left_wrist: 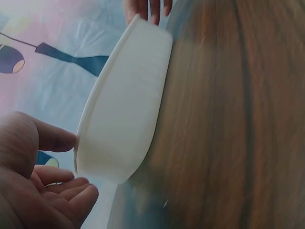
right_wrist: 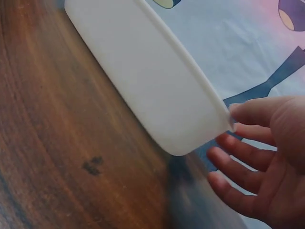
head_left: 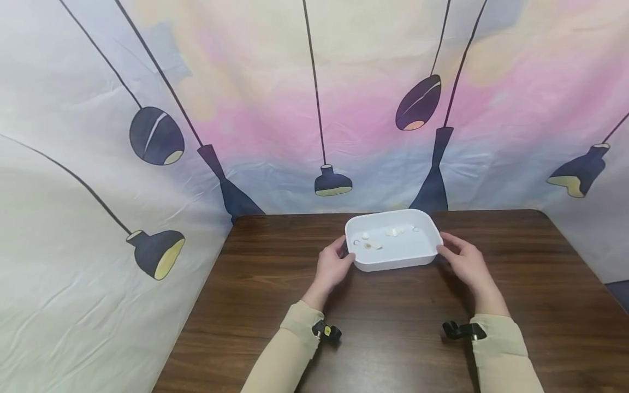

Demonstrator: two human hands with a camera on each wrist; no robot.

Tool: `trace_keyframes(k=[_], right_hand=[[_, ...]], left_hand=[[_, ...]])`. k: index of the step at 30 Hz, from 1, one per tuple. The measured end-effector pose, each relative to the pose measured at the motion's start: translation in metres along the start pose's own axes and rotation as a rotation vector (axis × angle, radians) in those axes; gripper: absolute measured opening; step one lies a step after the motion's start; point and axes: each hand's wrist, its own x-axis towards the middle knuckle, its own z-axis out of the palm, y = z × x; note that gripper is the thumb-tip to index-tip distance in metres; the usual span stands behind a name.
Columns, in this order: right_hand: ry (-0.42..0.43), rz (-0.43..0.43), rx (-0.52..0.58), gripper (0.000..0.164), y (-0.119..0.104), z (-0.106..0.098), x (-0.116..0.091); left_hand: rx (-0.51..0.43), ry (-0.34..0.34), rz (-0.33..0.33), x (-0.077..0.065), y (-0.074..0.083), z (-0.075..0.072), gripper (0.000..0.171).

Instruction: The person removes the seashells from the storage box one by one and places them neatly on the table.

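Observation:
A white rectangular tray (head_left: pixel 396 264) with rounded corners is at the far edge of the table, held between both hands. My left hand (head_left: pixel 332 265) grips its left end, the thumb (left_wrist: pixel 59 138) touching the rim in the left wrist view. At the right end, my right hand (head_left: pixel 467 264) pinches the rim near the corner, its lower fingers (right_wrist: pixel 238 167) spread below. Several small pale pieces (head_left: pixel 393 232) lie inside, with a small ring-like item (head_left: pixel 356 242) and a brownish bit (head_left: pixel 367 245); their kind is too small to tell. Whether the tray touches the table cannot be seen.
The dark wood-grain table (head_left: pixel 388 338) stretches toward me and to both sides. Behind it hangs a cloth backdrop (head_left: pixel 275 109) printed with lamps, close to the table's far edge. Black wrist mounts (head_left: pixel 464 330) stick inward from the sleeves.

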Motion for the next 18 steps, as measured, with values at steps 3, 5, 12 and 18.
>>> trace_keyframes(k=[3, 5, 12, 18], right_hand=[[-0.045, -0.033, -0.038, 0.066, -0.004, -0.001, -0.001], [-0.086, -0.062, -0.059, 0.069, -0.006, -0.001, 0.0], [-0.213, -0.116, -0.06, 0.084, -0.01, 0.003, 0.006], [-0.22, -0.102, -0.073, 0.085, -0.017, 0.009, 0.003]], left_hand=[[0.032, -0.008, -0.003, 0.006, -0.002, -0.009, 0.051], [0.048, -0.015, -0.008, 0.009, -0.003, -0.014, 0.048], [0.112, -0.02, -0.026, 0.019, -0.006, -0.029, 0.042], [0.141, -0.006, -0.049, 0.017, -0.005, -0.037, 0.042]])
